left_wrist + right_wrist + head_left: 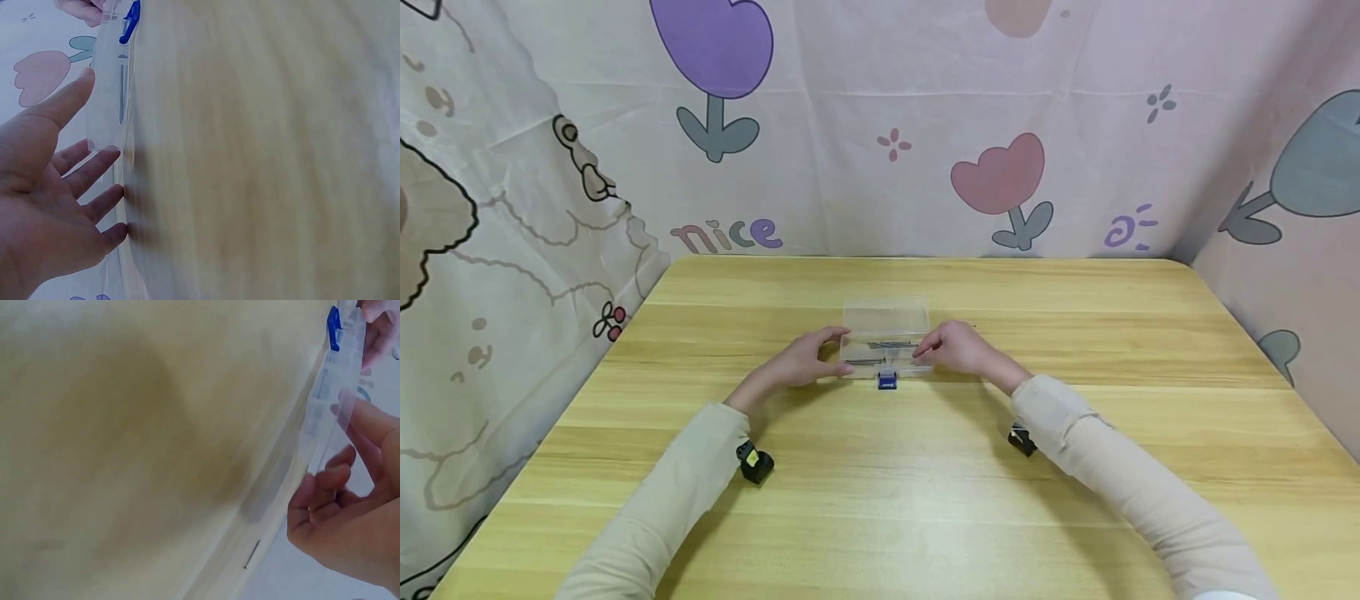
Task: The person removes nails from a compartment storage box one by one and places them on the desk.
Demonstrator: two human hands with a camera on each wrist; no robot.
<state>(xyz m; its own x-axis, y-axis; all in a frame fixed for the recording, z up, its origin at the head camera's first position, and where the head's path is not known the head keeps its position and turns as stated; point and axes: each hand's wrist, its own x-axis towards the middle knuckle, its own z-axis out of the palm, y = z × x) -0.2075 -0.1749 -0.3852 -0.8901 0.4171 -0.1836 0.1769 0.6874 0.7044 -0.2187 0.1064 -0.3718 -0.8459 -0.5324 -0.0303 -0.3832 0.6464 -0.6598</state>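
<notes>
Sleeves (658,504), clear box (886,318) between hands (801,360) (958,346).

One box (886,327), one latch (887,381), two hands (803,359) (962,346)

A person in long beige sleeves (658,500) reached across a yellow wood-grain table (880,492) to a clear plastic compartment box (902,360), its transparent lid (886,316) raised at the back and its blue plastic latch (887,381) in front. The left hand (801,358) spread thumb and fingers at the box's left end; the right hand (961,346) bent its fingers over the right end, any grip too small to make out. Thin grey metal rods (891,345) lay inside the box. A black device (756,465) showed at each cuff. Behind hung a pale fabric backdrop (850,183) printed with purple and pink flowers and "nice."
</notes>
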